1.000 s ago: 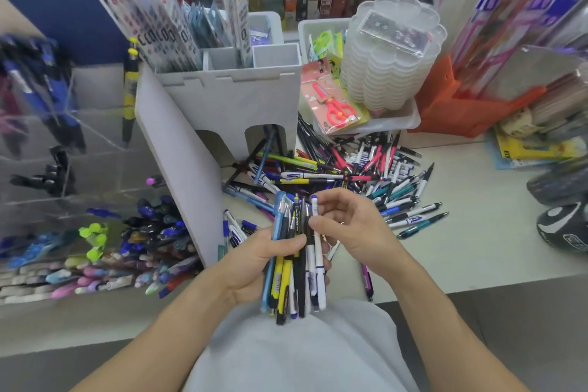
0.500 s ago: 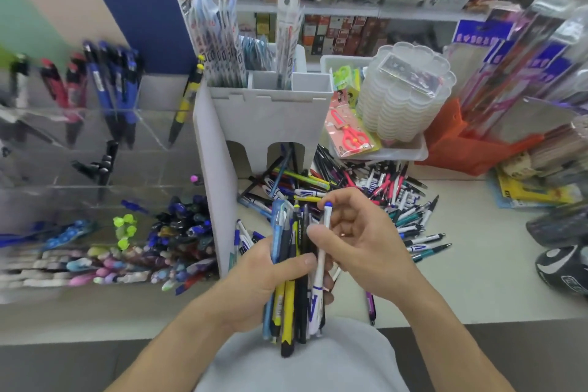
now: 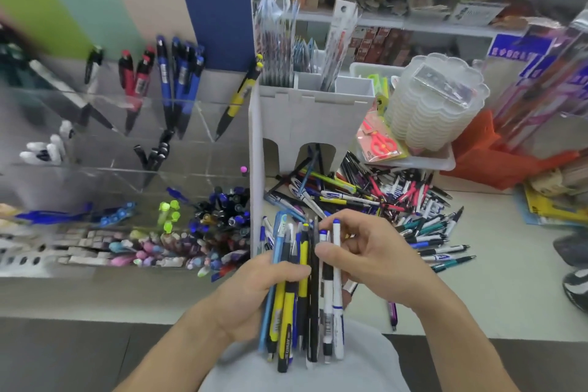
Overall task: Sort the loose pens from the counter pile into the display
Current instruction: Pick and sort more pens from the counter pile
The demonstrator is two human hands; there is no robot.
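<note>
Several tiers of a clear acrylic display point(image 3: 133, 137) hold pens at left. Left hand point(image 3: 254, 289) grips a pen bundle point(image 3: 296, 296); right hand point(image 3: 375, 261) apparently pinches one white pen point(image 3: 337, 296). Behind lies the counter pile point(image 3: 381, 200).

A pile of loose pens point(image 3: 378, 200) lies on the surface point(image 3: 509, 280), right of a divider panel point(image 3: 255, 169). Left of the panel stands the display point(image 3: 127, 169). Behind the pile sits a tray point(image 3: 445, 164) carrying stacked containers point(image 3: 436, 105). Shelves point(image 3: 413, 19) rise behind.
</note>
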